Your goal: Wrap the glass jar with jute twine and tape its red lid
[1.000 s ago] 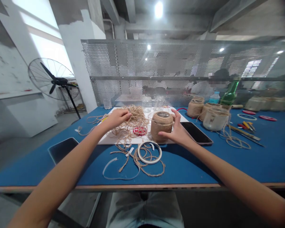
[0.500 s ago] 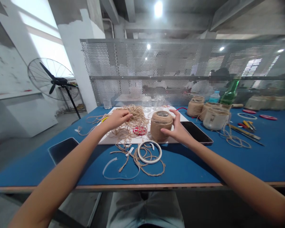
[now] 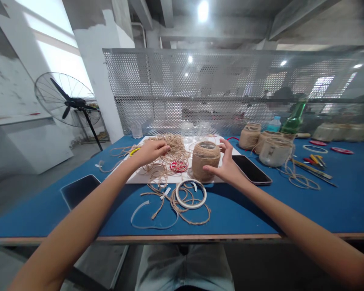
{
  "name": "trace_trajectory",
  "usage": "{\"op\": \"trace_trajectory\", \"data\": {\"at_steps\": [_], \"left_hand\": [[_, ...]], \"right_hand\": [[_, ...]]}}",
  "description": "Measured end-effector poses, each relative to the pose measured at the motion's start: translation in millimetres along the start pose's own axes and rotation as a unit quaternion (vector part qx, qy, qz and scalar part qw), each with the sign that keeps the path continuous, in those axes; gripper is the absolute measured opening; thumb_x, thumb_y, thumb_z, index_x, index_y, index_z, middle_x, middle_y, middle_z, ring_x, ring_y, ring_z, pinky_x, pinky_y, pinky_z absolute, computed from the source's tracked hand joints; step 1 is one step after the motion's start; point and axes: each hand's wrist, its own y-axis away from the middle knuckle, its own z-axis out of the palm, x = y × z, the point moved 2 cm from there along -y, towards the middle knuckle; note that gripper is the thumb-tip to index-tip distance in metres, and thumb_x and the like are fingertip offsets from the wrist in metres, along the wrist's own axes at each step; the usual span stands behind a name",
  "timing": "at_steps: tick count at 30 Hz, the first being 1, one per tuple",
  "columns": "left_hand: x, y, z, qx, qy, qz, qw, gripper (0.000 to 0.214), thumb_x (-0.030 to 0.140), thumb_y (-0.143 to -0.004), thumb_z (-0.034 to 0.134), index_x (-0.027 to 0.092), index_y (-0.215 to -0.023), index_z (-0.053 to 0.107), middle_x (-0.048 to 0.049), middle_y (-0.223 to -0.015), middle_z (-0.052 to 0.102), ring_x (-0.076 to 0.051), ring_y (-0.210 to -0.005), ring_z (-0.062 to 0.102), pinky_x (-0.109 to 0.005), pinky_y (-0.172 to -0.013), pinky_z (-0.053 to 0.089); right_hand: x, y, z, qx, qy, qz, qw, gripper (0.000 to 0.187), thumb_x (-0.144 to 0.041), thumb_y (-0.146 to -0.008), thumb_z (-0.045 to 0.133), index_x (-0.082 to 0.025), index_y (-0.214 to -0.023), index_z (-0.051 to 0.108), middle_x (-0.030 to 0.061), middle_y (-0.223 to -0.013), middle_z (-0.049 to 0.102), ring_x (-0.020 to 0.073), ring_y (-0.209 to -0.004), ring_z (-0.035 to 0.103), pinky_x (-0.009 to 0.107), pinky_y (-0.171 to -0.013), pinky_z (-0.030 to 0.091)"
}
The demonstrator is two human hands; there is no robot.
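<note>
Left hand (image 3: pixel 150 152) is down on the tangled jute twine (image 3: pixel 172 151), fingers curled, though whether it's pinching a strand is hard to tell from up here. Right hand (image 3: pixel 227 165) is open, fingertips against the twine-wrapped glass jar (image 3: pixel 205 161), thumb raised. That jar stands upright on the white board (image 3: pixel 136 180). A hard tug on the tangle could snag the jar and tip it toward the phone (image 3: pixel 251 169). Against the earlier frame, the jar has barely shifted.

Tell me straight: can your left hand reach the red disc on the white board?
Probably yes: the left hand rests on the loose jute twine right beside the red disc, and only loose strands lie between them.
</note>
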Motion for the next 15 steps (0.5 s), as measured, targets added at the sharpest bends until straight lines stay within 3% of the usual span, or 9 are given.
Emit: {"op": "trace_trajectory", "data": {"at_steps": [7, 15], "left_hand": [[5.0, 1.1, -1.2, 0.001, -0.007, -0.002, 1.0, 0.036, 0.041, -0.087, 0.036, 0.016, -0.068, 0.054, 0.0005, -0.066, 0.056, -0.012, -0.063, 0.05, -0.022, -0.06, 0.033], [5.7, 3.0, -2.3, -0.013, 0.023, 0.014, 1.0, 0.035, 0.044, -0.085, 0.042, 0.016, -0.069, 0.055, 0.0015, -0.064, 0.057, -0.011, -0.061, 0.049, -0.021, -0.058, 0.033]], "right_hand": [[-3.9, -0.1, 3.5, -0.029, -0.05, 0.003, 0.998, 0.09, -0.039, -0.062, 0.071, -0.027, -0.128, 0.011, 0.0136, -0.124, 0.039, 0.0269, -0.114, 0.045, 0.049, -0.099, 0.033], [2.9, -2.8, 1.0, -0.088, -0.128, 0.0, 0.988, 0.086, -0.035, -0.067, 0.069, -0.026, -0.128, 0.009, 0.0155, -0.127, 0.04, 0.026, -0.118, 0.045, 0.048, -0.101, 0.03]]}}
